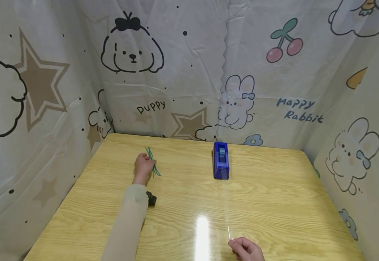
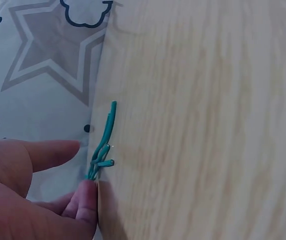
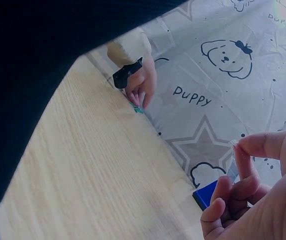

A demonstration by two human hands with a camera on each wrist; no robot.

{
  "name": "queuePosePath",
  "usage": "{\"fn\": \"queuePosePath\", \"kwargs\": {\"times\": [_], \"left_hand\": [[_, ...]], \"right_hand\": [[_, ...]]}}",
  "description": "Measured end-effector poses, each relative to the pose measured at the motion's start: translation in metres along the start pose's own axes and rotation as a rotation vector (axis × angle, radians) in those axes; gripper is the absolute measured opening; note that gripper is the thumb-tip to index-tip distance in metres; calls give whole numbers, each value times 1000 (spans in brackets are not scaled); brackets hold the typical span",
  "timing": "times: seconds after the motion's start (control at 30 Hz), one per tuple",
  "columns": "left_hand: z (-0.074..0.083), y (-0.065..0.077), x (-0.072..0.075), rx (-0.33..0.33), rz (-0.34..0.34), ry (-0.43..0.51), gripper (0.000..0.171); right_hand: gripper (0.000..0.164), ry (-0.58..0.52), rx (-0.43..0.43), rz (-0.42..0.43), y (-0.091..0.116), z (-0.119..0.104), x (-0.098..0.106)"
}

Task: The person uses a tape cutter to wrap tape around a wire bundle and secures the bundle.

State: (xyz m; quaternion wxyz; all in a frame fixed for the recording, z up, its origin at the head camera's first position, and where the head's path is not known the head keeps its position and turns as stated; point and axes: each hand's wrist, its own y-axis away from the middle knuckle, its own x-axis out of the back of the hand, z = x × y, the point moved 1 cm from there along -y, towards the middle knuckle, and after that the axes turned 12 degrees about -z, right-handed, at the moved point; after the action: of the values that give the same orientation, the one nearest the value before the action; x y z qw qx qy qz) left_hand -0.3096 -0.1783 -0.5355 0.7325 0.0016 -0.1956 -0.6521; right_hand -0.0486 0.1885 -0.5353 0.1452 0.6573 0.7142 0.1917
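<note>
- Right hand point(image 1: 246, 249), nearest: thumb and index finger pinch the end of 1 clear tape strip point(image 1: 229, 232).
- Black wrist camera point(image 1: 151, 199): at the left cuff, well in from the table's point(image 1: 183, 195) left edge.
- Left hand point(image 1: 144, 165): thumb and fingers parted, not closed round the bundle of teal wires point(image 1: 150, 154) at its fingertips, rear left.
- Blue tape dispenser point(image 1: 221, 166): near the back edge; wide wood stretches to the wires and right edge.
- Printed curtain point(image 1: 183, 72): beyond the back edge.
</note>
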Motion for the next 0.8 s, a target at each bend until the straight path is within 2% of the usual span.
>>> {"fn": "queuePosePath", "kwargs": {"times": [0.3,0.8], "left_hand": [[-2,-4,-1,-5,23,-73,61],[-4,-3,6,25,-14,-30,60]], "right_hand": [[20,-25,-25,-12,-2,0,-2],[20,-17,-2,16,-1,0,-5]]}}
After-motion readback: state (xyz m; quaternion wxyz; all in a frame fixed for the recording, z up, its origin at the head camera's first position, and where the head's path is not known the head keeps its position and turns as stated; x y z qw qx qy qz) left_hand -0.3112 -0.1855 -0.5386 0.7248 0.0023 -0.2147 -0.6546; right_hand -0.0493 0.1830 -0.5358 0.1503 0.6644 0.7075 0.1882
